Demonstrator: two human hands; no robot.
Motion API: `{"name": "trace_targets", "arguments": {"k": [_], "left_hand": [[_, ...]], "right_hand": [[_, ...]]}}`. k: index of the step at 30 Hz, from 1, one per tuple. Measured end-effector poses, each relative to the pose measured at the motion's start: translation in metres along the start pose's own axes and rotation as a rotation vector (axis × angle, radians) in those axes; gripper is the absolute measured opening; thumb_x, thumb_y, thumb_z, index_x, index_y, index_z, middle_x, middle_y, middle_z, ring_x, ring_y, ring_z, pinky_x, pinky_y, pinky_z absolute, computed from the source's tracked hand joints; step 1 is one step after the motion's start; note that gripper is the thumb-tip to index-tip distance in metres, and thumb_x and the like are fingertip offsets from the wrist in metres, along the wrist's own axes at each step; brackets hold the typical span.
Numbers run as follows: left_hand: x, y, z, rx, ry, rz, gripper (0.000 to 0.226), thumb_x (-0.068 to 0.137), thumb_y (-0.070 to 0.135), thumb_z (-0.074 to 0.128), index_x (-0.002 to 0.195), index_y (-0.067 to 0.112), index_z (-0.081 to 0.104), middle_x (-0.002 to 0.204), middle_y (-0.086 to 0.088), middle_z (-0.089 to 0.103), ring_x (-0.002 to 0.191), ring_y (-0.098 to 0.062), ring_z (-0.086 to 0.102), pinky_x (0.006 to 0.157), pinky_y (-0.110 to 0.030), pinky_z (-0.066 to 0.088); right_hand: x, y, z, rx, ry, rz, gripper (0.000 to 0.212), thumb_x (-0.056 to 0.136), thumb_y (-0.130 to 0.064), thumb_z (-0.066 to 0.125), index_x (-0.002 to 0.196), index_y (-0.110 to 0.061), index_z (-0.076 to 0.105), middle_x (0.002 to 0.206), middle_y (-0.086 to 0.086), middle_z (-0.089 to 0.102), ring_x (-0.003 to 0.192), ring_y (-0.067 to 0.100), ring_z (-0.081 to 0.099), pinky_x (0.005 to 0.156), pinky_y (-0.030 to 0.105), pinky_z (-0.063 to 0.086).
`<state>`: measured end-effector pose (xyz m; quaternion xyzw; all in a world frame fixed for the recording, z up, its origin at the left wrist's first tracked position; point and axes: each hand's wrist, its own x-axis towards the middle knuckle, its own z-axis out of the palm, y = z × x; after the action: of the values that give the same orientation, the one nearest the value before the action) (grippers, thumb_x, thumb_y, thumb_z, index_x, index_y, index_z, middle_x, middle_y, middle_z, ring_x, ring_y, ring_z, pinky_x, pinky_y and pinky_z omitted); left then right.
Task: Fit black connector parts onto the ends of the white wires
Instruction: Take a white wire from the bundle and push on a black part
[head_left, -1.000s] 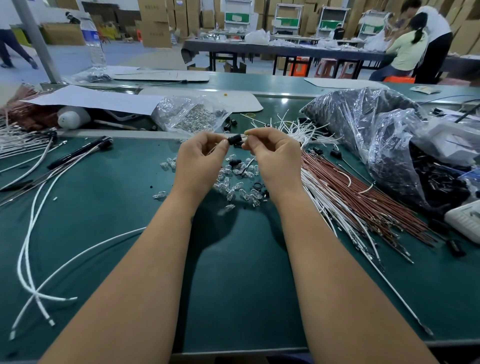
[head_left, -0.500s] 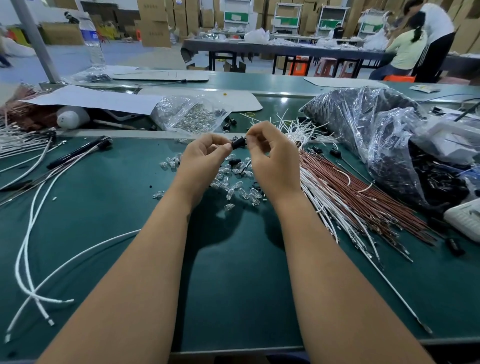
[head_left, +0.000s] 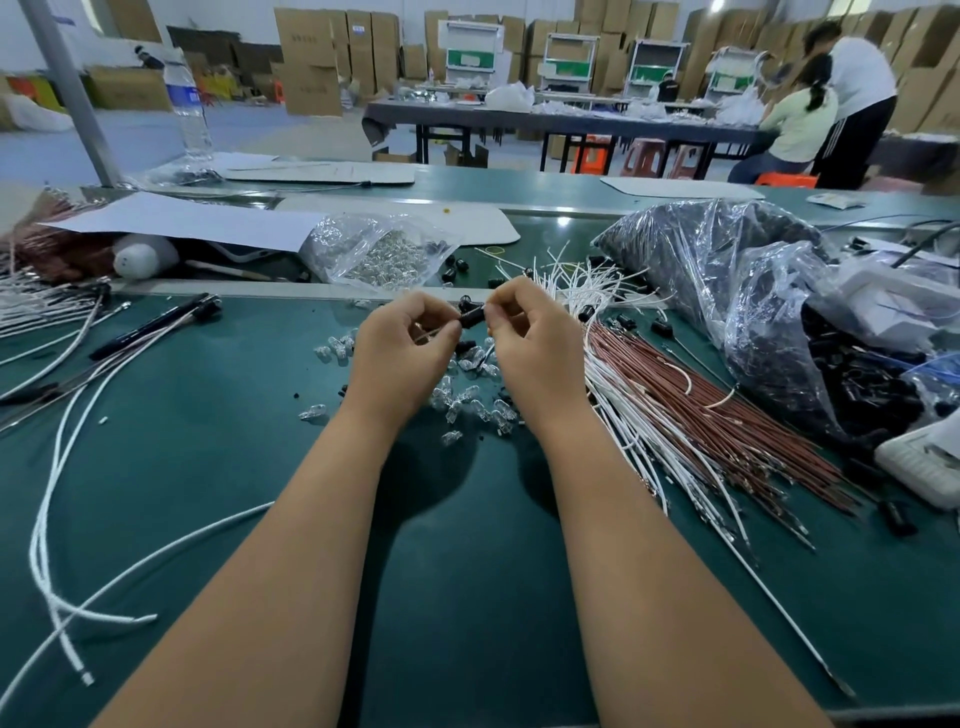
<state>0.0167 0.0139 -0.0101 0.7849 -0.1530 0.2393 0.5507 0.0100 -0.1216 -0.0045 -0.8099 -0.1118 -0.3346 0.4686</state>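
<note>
Black connector part (head_left: 471, 315) sits raised above the green table (head_left: 457, 571), pinched between our left hand (head_left: 402, 353) and right hand (head_left: 532, 345). Both hands grasp it, fingers curled. White wires (head_left: 605, 291) lie just beside our right hand.

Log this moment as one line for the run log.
left hand: pinching thin wire | right hand: pinching black connector | stage: fitting, mid-air | below: clear bulbs

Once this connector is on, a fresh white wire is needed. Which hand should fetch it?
Right hand, probably: the loose white wire bundle lies just beside it, while the left hand is farther away.
</note>
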Motion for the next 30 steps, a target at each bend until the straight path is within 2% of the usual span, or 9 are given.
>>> {"name": "trace_targets", "arguments": {"k": [4, 8, 14, 17, 21, 24, 26, 30], "left_hand": [[0.000, 0.000, -0.002, -0.071, 0.047, -0.047, 0.014, 0.081, 0.003, 0.068, 0.078, 0.017, 0.070, 0.067, -0.001, 0.066, 0.055, -0.005, 0.055, 0.056, -0.020, 0.045], [-0.001, 0.002, -0.003, -0.145, 0.063, -0.080, 0.019, 0.081, 0.001, 0.069, 0.075, 0.020, 0.070, 0.065, 0.002, 0.067, 0.058, -0.006, 0.059, 0.059, -0.021, 0.048], [-0.001, 0.003, -0.003, -0.127, 0.090, -0.094, 0.022, 0.081, 0.005, 0.070, 0.072, 0.025, 0.069, 0.054, 0.012, 0.061, 0.052, -0.005, 0.053, 0.053, -0.018, 0.044], [-0.001, 0.004, -0.003, -0.131, 0.096, -0.104, 0.019, 0.081, 0.008, 0.070, 0.072, 0.024, 0.069, 0.048, 0.013, 0.055, 0.048, -0.005, 0.046, 0.052, -0.020, 0.041], [0.000, 0.005, -0.002, -0.199, 0.035, -0.130, 0.015, 0.084, 0.005, 0.068, 0.077, 0.018, 0.070, 0.059, -0.004, 0.062, 0.057, -0.015, 0.049, 0.059, -0.028, 0.042], [0.001, 0.005, -0.003, -0.255, -0.002, -0.149, 0.017, 0.087, 0.001, 0.065, 0.080, 0.016, 0.070, 0.057, 0.009, 0.065, 0.054, -0.004, 0.054, 0.057, -0.016, 0.043], [0.001, 0.006, -0.002, -0.308, -0.037, -0.159, 0.015, 0.089, -0.002, 0.061, 0.085, 0.011, 0.069, 0.053, 0.014, 0.064, 0.047, 0.005, 0.053, 0.051, -0.006, 0.040], [0.002, 0.004, -0.001, -0.329, -0.074, -0.155, 0.014, 0.091, -0.004, 0.056, 0.092, 0.004, 0.067, 0.045, 0.018, 0.057, 0.040, 0.007, 0.049, 0.045, 0.000, 0.033]], "right_hand": [[0.002, -0.004, -0.001, 0.077, -0.014, 0.063, 0.007, 0.088, -0.010, 0.065, 0.082, -0.013, 0.066, 0.070, -0.005, 0.063, 0.069, 0.013, 0.060, 0.066, 0.028, 0.051], [0.004, -0.005, -0.005, 0.174, -0.072, 0.136, 0.008, 0.088, -0.007, 0.065, 0.083, -0.013, 0.069, 0.074, 0.003, 0.068, 0.073, 0.020, 0.067, 0.070, 0.033, 0.057], [0.002, -0.007, -0.003, 0.175, -0.077, 0.167, 0.012, 0.088, -0.003, 0.061, 0.090, -0.007, 0.072, 0.082, 0.007, 0.071, 0.077, 0.020, 0.069, 0.074, 0.039, 0.058], [0.001, -0.008, 0.001, 0.202, -0.075, 0.186, 0.008, 0.085, -0.005, 0.067, 0.091, -0.009, 0.071, 0.082, 0.005, 0.071, 0.077, 0.017, 0.069, 0.076, 0.039, 0.058], [0.001, -0.010, 0.006, 0.269, -0.087, 0.231, 0.020, 0.086, -0.005, 0.068, 0.104, -0.013, 0.066, 0.088, 0.009, 0.070, 0.082, 0.022, 0.069, 0.080, 0.040, 0.057], [0.001, -0.011, 0.005, 0.322, -0.111, 0.236, 0.013, 0.088, -0.002, 0.065, 0.096, -0.012, 0.066, 0.088, 0.014, 0.069, 0.082, 0.028, 0.069, 0.079, 0.042, 0.058], [0.002, -0.011, 0.003, 0.357, -0.114, 0.244, 0.012, 0.089, -0.001, 0.064, 0.089, -0.013, 0.064, 0.087, 0.016, 0.068, 0.078, 0.027, 0.068, 0.075, 0.038, 0.059], [0.003, -0.010, 0.001, 0.412, -0.125, 0.288, 0.005, 0.091, -0.002, 0.061, 0.093, -0.005, 0.064, 0.087, 0.019, 0.068, 0.071, 0.019, 0.066, 0.074, 0.035, 0.058]]}}
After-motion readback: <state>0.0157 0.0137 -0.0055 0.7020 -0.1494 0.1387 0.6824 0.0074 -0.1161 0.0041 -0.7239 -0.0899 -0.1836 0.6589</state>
